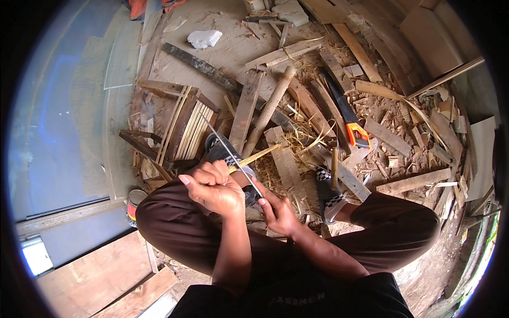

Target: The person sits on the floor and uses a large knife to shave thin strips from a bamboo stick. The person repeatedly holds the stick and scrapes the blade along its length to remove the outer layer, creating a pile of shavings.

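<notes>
Above my lap, my left hand (217,188) is closed around a thin yellowish bamboo strip (262,153), whose split end sticks out to the right. My right hand (279,213) grips a knife (225,144) with a long, narrow blade; its handle is hidden in the fingers. The blade slants up and left across the strip, close to my left fist. I cannot tell whether it touches the strip. Just beyond the left hand, several pale thin strips (192,135) lie on a dark wooden frame (180,127).
A handsaw with an orange handle (358,135) lies right of centre. A round pole (270,111), boards (246,114) and curled shavings (305,140) cover the floor between my feet and beyond. At far left is a blue-grey panel (69,138); a can (137,199) stands by my left knee.
</notes>
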Demonstrator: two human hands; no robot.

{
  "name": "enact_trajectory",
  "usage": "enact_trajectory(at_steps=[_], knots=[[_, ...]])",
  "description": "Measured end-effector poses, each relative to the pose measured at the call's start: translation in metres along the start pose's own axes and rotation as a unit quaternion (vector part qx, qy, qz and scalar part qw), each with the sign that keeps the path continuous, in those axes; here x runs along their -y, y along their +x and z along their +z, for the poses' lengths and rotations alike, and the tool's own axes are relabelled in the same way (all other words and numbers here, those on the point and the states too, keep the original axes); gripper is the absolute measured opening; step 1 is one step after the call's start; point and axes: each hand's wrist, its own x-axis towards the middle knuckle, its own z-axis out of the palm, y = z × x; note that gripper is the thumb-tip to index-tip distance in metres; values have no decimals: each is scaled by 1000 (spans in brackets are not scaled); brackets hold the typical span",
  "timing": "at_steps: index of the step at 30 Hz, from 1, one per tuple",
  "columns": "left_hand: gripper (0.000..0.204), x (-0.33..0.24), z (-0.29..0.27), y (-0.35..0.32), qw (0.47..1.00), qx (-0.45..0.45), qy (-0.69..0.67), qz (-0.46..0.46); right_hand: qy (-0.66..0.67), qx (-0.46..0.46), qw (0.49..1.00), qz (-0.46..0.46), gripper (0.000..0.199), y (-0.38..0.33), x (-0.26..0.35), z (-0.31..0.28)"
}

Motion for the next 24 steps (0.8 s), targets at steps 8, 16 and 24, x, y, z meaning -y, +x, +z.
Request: enact_trajectory(at_steps=[8, 16, 24], knots=[[59, 1, 1, 5, 1000, -26, -17, 1, -41, 9, 987, 153, 50, 14, 4, -13], [57, 3, 6, 10, 999, -44, 20, -6, -89, -8, 977, 193, 52, 13, -35, -10], [57, 7, 20, 10, 998, -54, 32, -10, -46, -19, 996, -74, 54, 13, -5, 4]])
